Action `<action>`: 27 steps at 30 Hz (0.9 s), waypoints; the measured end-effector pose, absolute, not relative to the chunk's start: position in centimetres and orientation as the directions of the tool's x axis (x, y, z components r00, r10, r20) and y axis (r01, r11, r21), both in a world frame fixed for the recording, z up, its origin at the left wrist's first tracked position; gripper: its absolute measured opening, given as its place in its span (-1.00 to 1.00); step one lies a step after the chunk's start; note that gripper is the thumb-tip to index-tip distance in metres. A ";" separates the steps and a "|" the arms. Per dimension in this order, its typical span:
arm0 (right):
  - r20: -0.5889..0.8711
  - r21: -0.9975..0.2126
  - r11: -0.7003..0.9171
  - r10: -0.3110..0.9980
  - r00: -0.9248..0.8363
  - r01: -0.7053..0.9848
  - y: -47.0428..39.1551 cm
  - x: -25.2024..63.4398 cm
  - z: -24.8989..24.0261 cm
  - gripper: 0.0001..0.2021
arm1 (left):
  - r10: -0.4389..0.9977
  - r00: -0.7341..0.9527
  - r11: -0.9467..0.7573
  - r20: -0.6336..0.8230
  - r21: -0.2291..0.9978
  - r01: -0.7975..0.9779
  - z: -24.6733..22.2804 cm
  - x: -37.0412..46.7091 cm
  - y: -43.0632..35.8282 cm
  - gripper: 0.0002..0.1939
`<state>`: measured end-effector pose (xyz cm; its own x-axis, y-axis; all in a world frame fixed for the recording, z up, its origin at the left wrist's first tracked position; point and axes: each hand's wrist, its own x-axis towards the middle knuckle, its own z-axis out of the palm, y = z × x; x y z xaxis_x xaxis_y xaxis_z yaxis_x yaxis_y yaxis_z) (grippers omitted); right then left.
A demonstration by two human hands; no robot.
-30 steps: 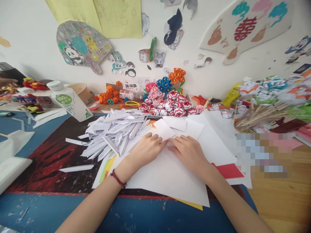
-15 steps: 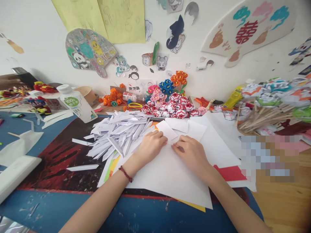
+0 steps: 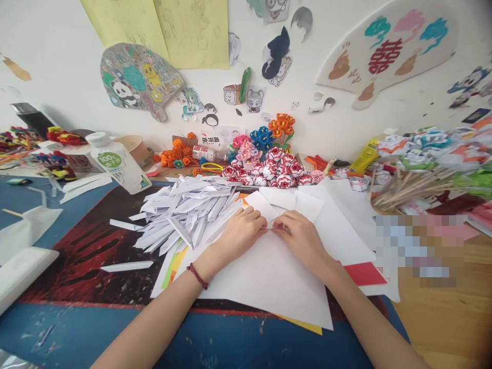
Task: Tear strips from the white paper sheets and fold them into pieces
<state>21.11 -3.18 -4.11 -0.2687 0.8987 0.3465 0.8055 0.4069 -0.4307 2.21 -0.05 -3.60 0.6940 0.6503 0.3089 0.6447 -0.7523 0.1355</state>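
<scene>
Between them, my left hand [image 3: 245,225] and my right hand [image 3: 294,233] pinch a small piece of white paper [image 3: 269,228], mostly hidden by the fingers. Both hands are closed at the fingertips, close together over a large white sheet [image 3: 269,277]. A red braided bracelet [image 3: 197,277] circles my left wrist. Just beyond the fingers lie small white paper pieces [image 3: 261,204]. To the left of my left hand is a heap of folded white paper strips [image 3: 184,210], and one folded strip [image 3: 126,266] lies apart on the dark mat.
Red-and-white paper flowers [image 3: 284,174] are bunched at the back by the wall. A white bottle [image 3: 119,164] stands at the back left. Flowers on wooden sticks [image 3: 403,179] lean at the right. A white box [image 3: 26,277] sits at the left edge; red paper [image 3: 363,273] lies right.
My right hand has moved slightly left, closer to my left hand, with the small paper between them. The person's hand at the far left has left view. The camera view has shifted slightly.
</scene>
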 end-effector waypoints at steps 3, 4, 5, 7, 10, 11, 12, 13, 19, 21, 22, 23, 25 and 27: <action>0.372 -0.358 0.470 0.864 -0.338 0.807 -3.2 21.2 -4.1 -0.91 | 0.600 0.734 -0.774 0.319 0.001 0.633 -3.6 2.3 0.0 -0.84; 0.374 -0.336 0.487 0.854 -0.361 0.806 -3.2 21.2 -4.1 -0.90 | 0.584 0.745 -0.777 0.323 -0.042 0.628 -3.5 2.2 0.0 -0.83; 0.376 -0.315 0.506 0.843 -0.383 0.803 -3.2 21.3 -4.1 -0.89 | 0.568 0.757 -0.780 0.324 -0.081 0.620 -3.4 2.0 0.0 -0.83; 0.381 -0.273 0.539 0.821 -0.425 0.797 -3.1 21.5 -4.2 -0.87 | 0.540 0.782 -0.786 0.313 -0.147 0.601 -3.1 1.6 -0.2 -0.84; 0.382 -0.157 0.592 0.775 -0.504 0.791 -3.1 21.8 -4.2 -0.83 | 0.506 0.815 -0.795 0.281 -0.215 0.568 -2.5 1.1 -0.6 -0.87; 0.376 -0.111 0.607 0.759 -0.532 0.787 -3.2 21.8 -4.2 -0.82 | 0.499 0.823 -0.797 0.271 -0.230 0.559 -2.3 1.0 -0.8 -0.88; 0.366 -0.070 0.619 0.745 -0.557 0.782 -3.2 21.8 -4.1 -0.81 | 0.494 0.829 -0.797 0.262 -0.243 0.552 -2.2 1.0 -1.0 -0.89; 0.356 -0.041 0.629 0.735 -0.577 0.776 -3.3 21.9 -4.0 -0.81 | 0.491 0.834 -0.798 0.252 -0.253 0.547 -2.1 1.0 -1.2 -0.89; 0.325 -0.034 0.644 0.730 -0.601 0.764 -3.5 22.3 -3.6 -0.81 | 0.448 0.873 -0.837 0.195 -0.253 0.486 -1.9 0.8 -1.6 -0.91; 0.306 -0.074 0.648 0.739 -0.601 0.758 -3.6 22.6 -3.5 -0.78 | 0.445 0.878 -0.850 0.177 -0.225 0.476 -1.9 0.6 -1.6 -0.91; 0.294 -0.101 0.646 0.746 -0.598 0.756 -3.6 22.7 -3.5 -0.76 | 0.457 0.873 -0.849 0.172 -0.207 0.485 -1.9 0.5 -1.5 -0.91; 0.283 -0.131 0.642 0.755 -0.592 0.756 -3.7 22.8 -3.4 -0.76 | 0.476 0.863 -0.844 0.171 -0.188 0.502 -2.0 0.4 -1.5 -0.90; 0.270 -0.186 0.619 0.779 -0.566 0.763 -3.7 22.7 -3.3 -0.83 | 0.513 0.840 -0.828 0.179 -0.156 0.539 -2.0 0.4 -1.4 -0.88; 0.274 -0.216 0.595 0.798 -0.537 0.774 -3.6 22.4 -3.2 -0.91 | 0.517 0.836 -0.828 0.184 -0.143 0.543 -2.1 0.4 -1.2 -0.87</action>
<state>22.45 -3.64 -3.24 -0.5369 0.7978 0.2743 0.7742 0.5951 -0.2157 0.45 -1.24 -2.07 0.8361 0.5169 0.1838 0.5430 -0.8276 -0.1425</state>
